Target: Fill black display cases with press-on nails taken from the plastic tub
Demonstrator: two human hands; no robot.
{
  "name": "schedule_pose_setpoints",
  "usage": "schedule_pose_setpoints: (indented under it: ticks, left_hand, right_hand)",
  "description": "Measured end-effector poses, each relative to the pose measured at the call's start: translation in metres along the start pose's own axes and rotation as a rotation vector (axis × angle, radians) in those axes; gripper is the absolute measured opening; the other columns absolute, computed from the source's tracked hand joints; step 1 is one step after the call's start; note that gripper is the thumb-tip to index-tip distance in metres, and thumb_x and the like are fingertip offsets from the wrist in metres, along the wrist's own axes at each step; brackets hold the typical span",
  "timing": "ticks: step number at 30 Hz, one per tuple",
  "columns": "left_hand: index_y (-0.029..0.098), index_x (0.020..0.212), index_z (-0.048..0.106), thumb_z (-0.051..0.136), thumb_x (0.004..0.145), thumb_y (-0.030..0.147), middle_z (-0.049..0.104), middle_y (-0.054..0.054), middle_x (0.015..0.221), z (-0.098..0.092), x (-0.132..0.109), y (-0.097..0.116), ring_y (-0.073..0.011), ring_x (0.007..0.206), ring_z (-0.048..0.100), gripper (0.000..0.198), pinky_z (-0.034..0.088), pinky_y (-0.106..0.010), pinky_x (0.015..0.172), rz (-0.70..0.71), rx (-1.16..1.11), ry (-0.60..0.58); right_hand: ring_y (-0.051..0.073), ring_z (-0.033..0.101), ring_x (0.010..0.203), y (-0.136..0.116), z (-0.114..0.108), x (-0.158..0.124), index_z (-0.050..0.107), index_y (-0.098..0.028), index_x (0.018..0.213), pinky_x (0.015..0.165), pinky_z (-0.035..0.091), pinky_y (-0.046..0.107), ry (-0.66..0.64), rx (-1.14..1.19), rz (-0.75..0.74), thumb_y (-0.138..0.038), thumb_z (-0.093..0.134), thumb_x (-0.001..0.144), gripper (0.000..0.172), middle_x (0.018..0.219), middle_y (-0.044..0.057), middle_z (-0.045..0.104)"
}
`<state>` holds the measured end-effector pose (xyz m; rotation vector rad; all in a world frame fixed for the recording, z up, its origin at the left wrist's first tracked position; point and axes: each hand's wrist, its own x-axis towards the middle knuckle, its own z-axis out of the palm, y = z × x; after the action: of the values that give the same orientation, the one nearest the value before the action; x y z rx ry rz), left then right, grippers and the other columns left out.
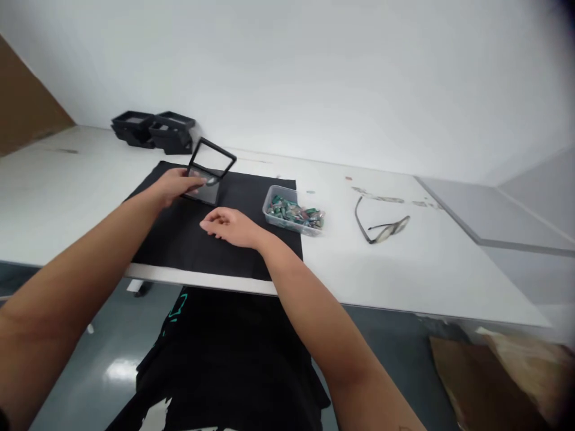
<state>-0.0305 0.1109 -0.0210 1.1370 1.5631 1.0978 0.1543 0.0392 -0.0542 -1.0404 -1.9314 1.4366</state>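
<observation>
- Hands: two, both bare. Left hand [175, 184] grips one black frame [207, 193] near its left side, thumb laid over the clear window. Right hand [231, 226] is just beside it, nearer the body, its fingers curled inward; I cannot tell whether the fingertips meet or pinch anything small.
- Black frame: one, made of two square halves spread apart like an open book. One half leans up; the other lies lower, toward the mat. Each half has a dark, narrow border around a see-through pane.
- Its place: above the far left part of one black mat [179, 242], on one white table [332, 272].
- Stacks of black cases: two, side by side at the back left, left stack [133, 121] and right stack [173, 136]; the cases within each are too blurred to count.
- Plastic container: one, clear, open-topped [291, 227], across the mat's right edge. It holds many small green packets [290, 209], heaped too closely to number.
- Glasses: one pair [392, 230], lying right of the container, arms unfolded.
- Writing: black clothing [233, 353] bears a teal outline [178, 305] and white print [157, 414], neither readable. Any lettering on the packets is too small to read.
</observation>
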Motion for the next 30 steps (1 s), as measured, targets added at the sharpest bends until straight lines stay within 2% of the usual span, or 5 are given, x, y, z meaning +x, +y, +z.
schedule_pose_setpoints:
  ticks: [9, 12, 15, 21, 30]
  left_hand:
    - [0.017, 0.126, 0.061, 0.084, 0.074, 0.040, 0.067, -0.006, 0.104, -0.013, 0.015, -0.020, -0.0168, 0.077, 0.056, 0.062, 0.049, -0.034, 0.081, 0.040, 0.515, 0.113]
    - [0.022, 0.128, 0.064, 0.075, 0.077, 0.066, 0.069, -0.009, 0.113, -0.030, 0.013, -0.015, -0.0248, 0.084, 0.058, 0.069, 0.048, -0.048, 0.094, 0.030, 0.856, 0.062]
    - [0.025, 0.132, 0.063, 0.058, 0.080, 0.080, 0.069, -0.011, 0.119, -0.032, 0.004, -0.009, -0.0313, 0.094, 0.062, 0.076, 0.051, -0.048, 0.090, 0.056, 1.168, 0.046]
    - [0.021, 0.129, 0.062, 0.056, 0.087, 0.058, 0.067, -0.006, 0.105, -0.012, -0.008, -0.016, -0.0271, 0.105, 0.062, 0.056, 0.046, -0.034, 0.089, 0.464, 1.187, 0.108]
    - [0.028, 0.102, 0.075, 0.069, 0.082, 0.053, 0.066, 0.006, 0.080, -0.002, -0.020, -0.012, -0.0129, 0.071, 0.059, 0.032, 0.038, -0.024, 0.067, 0.337, 0.972, 0.123]
  right_hand:
    - [0.013, 0.067, 0.074, -0.033, -0.083, -0.118, 0.073, -0.022, 0.091, 0.069, 0.054, 0.028, 0.262, -0.349, -0.369, -0.030, 0.068, 0.098, 0.013, 0.085, 0.000, 0.076]
    - [0.016, 0.064, 0.071, -0.027, -0.141, -0.151, 0.075, -0.024, 0.088, 0.065, 0.052, 0.032, 0.559, -0.580, -0.264, -0.027, 0.076, 0.092, 0.005, 0.082, 0.001, 0.075]
    - [0.015, 0.059, 0.062, -0.015, -0.180, -0.154, 0.080, -0.028, 0.093, 0.056, 0.047, 0.031, 0.443, -0.778, -0.034, -0.042, 0.078, 0.089, 0.015, 0.076, 0.000, 0.073]
    - [0.017, 0.060, 0.064, 0.008, -0.182, -0.114, 0.081, -0.027, 0.088, 0.056, 0.032, 0.030, 0.392, -1.155, 0.123, -0.028, 0.072, 0.088, 0.009, 0.076, 0.001, 0.074]
    - [0.019, 0.063, 0.069, 0.027, -0.188, -0.119, 0.081, -0.030, 0.090, 0.066, 0.041, 0.034, 0.355, -1.017, -0.043, -0.039, 0.076, 0.088, 0.011, 0.076, -0.001, 0.074]
